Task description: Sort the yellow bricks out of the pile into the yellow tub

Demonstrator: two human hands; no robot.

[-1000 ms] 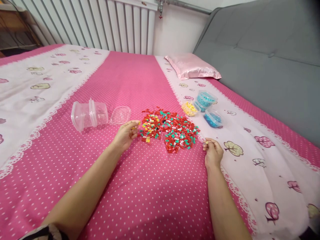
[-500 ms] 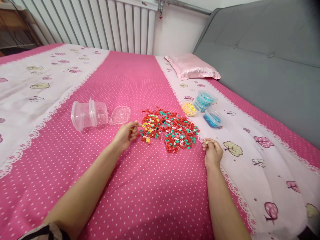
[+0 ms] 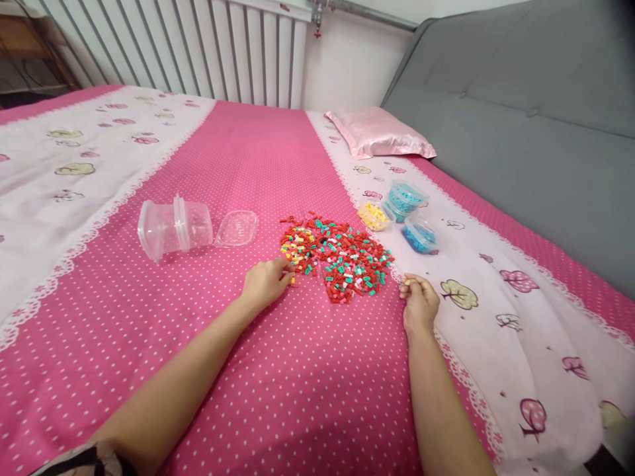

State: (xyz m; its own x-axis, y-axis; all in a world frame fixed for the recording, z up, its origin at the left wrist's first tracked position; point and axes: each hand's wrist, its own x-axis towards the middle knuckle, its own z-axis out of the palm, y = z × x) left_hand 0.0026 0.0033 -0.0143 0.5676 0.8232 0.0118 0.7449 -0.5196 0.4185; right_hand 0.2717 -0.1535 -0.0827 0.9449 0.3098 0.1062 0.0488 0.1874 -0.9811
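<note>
A pile of small plastic building bricks [image 3: 347,254], mostly red with green, white and yellow ones, lies spread on the pink polka-dot bedspread. At the pile's left edge my left hand [image 3: 266,283] has its fingers curled down beside some yellow bricks [image 3: 299,246]; its fingertips are partly hidden, so what they hold does not show. To the right of the pile, my right hand [image 3: 421,303] pinches a small yellow brick [image 3: 407,282] between thumb and fingers, apart from the pile.
Clear tubs [image 3: 174,228] lie on their sides at the left, near a flat clear lid [image 3: 237,229]. Beyond the pile stand a tub of yellow bricks [image 3: 374,217] and tubs of turquoise bricks [image 3: 405,198] and blue bricks [image 3: 419,236]. A pink pillow [image 3: 380,132] rests farther back.
My left hand has moved right and slightly down to the near left edge of the pile, its back turned up. My right hand keeps its pinch almost in place.
</note>
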